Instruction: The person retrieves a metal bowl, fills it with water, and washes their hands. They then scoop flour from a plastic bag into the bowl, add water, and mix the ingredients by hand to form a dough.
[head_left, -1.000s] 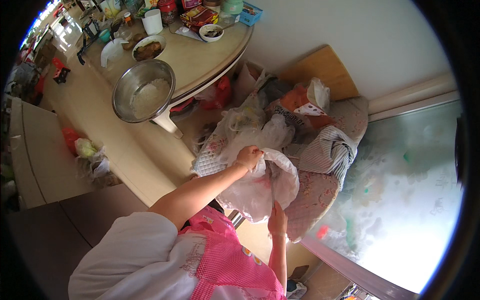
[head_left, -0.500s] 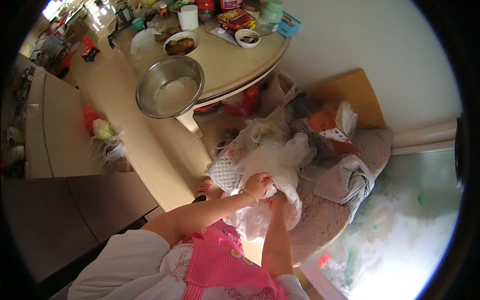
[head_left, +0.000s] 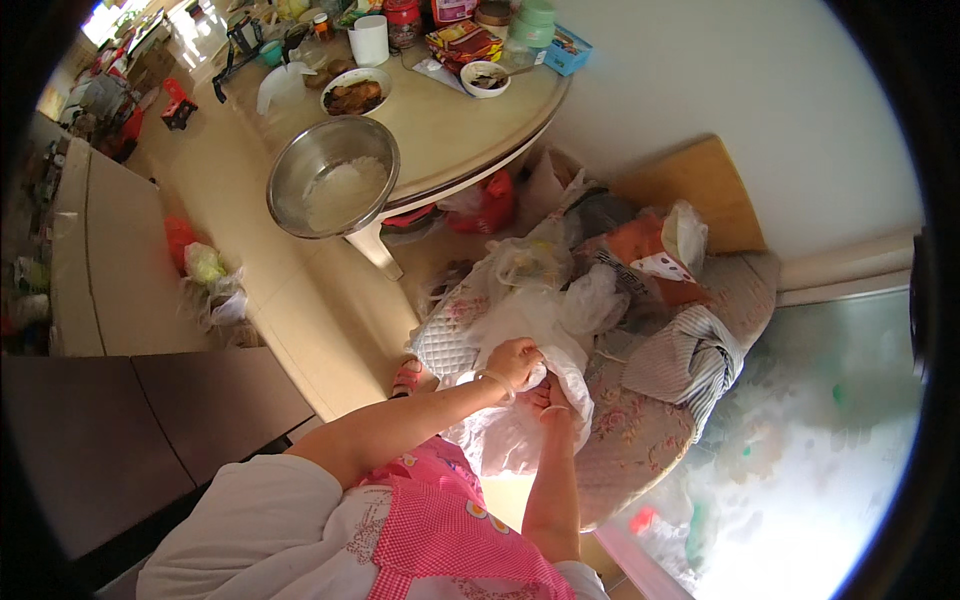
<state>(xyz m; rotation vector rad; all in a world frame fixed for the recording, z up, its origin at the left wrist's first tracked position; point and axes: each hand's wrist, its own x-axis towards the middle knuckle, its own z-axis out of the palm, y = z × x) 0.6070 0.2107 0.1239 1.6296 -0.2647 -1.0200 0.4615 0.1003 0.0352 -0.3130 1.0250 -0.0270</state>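
Left hand (head_left: pixel 514 363), one: wrist bent, knuckles upward, fingers curled and pinching the gathered rim of a white translucent plastic bag (head_left: pixel 500 445); fingertips partly lost in the folds. Its forearm slants in from lower left.
Right hand (head_left: pixel 551 396), one: at the bag's mouth, forearm nearly upright; fingers partly covered by plastic, so their grip cannot be told.
Bag, one: below and around both hands; contents hard to make out.
Floral quilted fabric seat cover (head_left: pixel 630 445), one: partly buried under heaped clear plastic bags (head_left: pixel 530 262), number unclear.
Grey-and-white striped cloth (head_left: pixel 680 360), one: crumpled, right of the hands.
Round stainless-steel bowl (head_left: pixel 325 140), one: white contents, powder or grain unclear; at the edge of a cream table (head_left: pixel 450 140), cut off above.
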